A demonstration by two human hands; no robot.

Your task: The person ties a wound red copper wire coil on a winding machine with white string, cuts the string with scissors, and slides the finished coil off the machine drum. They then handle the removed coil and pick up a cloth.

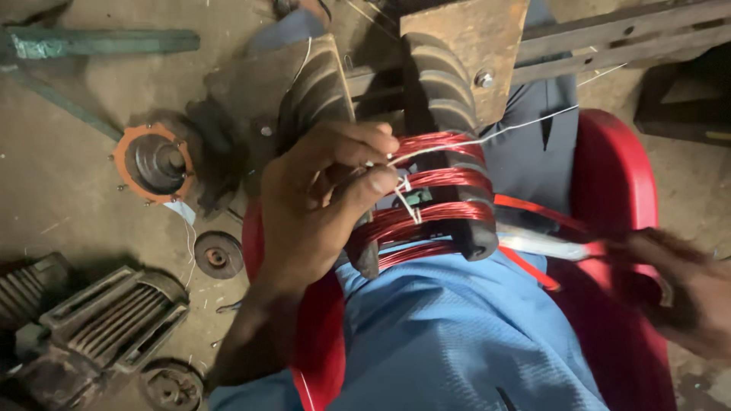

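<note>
My left hand (pixel 320 202) pinches a thin white thread (pixel 487 138) against red copper wire coils (pixel 442 179) wound in several bands on a stepped dark winding former (pixel 449 84). The thread runs off to the upper right. My right hand (pixel 685 293) is low at the right, blurred, gripping red-handled scissors (pixel 544 245) whose pale blades point left toward the coils. The former rests over my lap, above my blue shirt (pixel 449 335).
I sit in a red plastic chair (pixel 617 175). On the dusty floor to the left lie a motor end cover with an orange ring (pixel 152 161), a small pulley (pixel 217 255), a finned motor housing (pixel 106 320) and a green metal bar (pixel 99 42).
</note>
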